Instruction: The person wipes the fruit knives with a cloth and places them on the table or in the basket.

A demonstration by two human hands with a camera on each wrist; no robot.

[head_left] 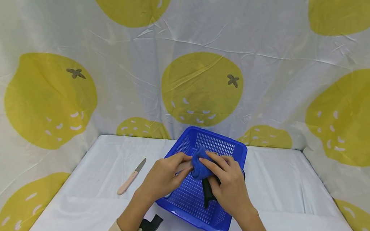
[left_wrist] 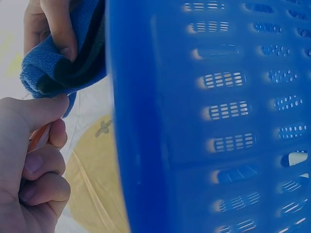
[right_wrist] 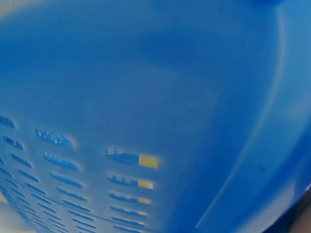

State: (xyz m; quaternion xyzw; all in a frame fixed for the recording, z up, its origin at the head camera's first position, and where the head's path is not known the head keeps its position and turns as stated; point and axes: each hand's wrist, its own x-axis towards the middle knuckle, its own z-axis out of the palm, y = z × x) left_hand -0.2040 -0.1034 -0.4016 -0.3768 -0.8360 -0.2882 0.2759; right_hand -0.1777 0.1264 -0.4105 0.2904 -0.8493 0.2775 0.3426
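Over the blue basket (head_left: 240, 152), my left hand (head_left: 164, 173) pinches a pale pinkish handle (head_left: 185, 165). The far part of that utensil is covered by a blue cloth (head_left: 202, 164), so its kind is hidden. My right hand (head_left: 230, 180) grips this cloth around it, fingers over the top. In the left wrist view the cloth (left_wrist: 41, 65) shows dark bands, and a bit of the handle (left_wrist: 39, 137) appears orange between the left fingers. A dark strip (head_left: 209, 193) hangs below the cloth. The right wrist view shows mostly the basket wall (right_wrist: 146, 107).
Left of the basket, a small knife (head_left: 132, 176) with a pale pink handle lies on the white-covered table (head_left: 284, 181). Through the basket's slots a whitish thing (left_wrist: 297, 158) and a yellow piece (right_wrist: 148, 161) show. A lemon-print curtain (head_left: 271, 93) stands behind.
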